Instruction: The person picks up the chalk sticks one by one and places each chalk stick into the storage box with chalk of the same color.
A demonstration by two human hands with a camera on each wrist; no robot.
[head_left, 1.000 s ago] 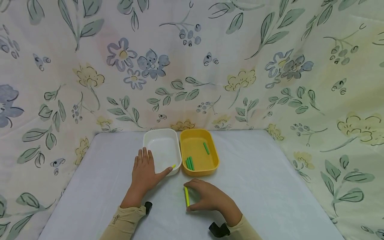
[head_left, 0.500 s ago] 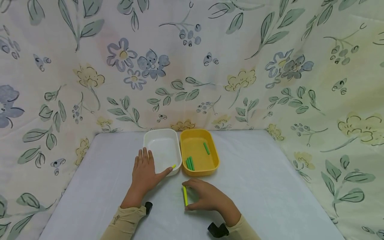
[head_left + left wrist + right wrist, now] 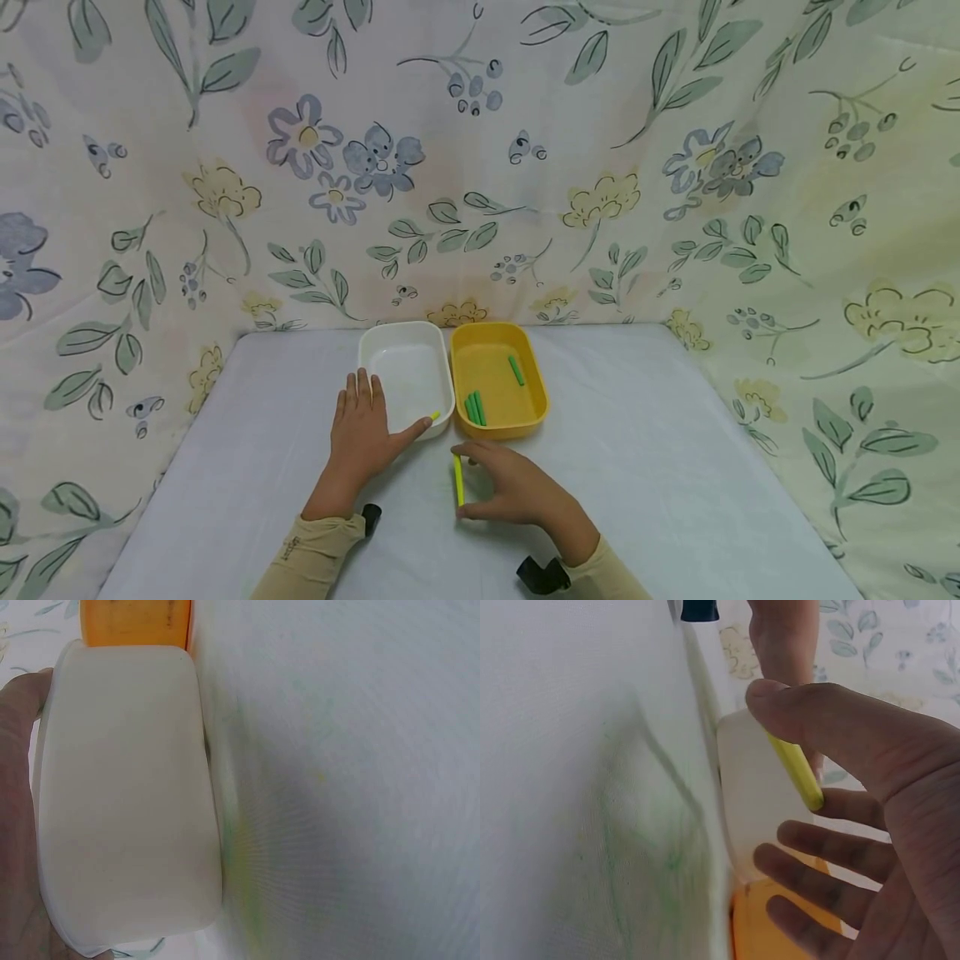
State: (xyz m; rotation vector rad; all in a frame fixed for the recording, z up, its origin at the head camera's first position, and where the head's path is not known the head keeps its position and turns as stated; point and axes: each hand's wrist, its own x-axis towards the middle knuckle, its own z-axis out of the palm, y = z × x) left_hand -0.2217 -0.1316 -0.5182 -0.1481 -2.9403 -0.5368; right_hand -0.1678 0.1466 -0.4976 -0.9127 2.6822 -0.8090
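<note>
My right hand (image 3: 517, 487) holds a slim, round yellow stick (image 3: 459, 482) end to end between thumb and index fingertip, just in front of the trays. In the right wrist view the stick (image 3: 799, 771) spans that gap while the other fingers spread apart. My left hand (image 3: 362, 433) lies at the near left of the white tray (image 3: 445, 367), fingers straight along its left side and thumb along the near rim. By the thumb tip, a bit of yellow (image 3: 436, 415) shows inside this tray. The left wrist view shows the tray's outer wall (image 3: 127, 787) with the hand along its rim.
Right beside the white tray stands a yellow-orange tray (image 3: 536, 367) with several green sticks (image 3: 476, 408) in it. Both are at the back of a table under white cloth (image 3: 637, 458), before a floral curtain (image 3: 465, 167). Green and yellow smudges (image 3: 675, 859) mark the cloth.
My right hand has moved slightly left and towards the trays, carrying the yellow stick. The left hand and both trays have stayed in place.
</note>
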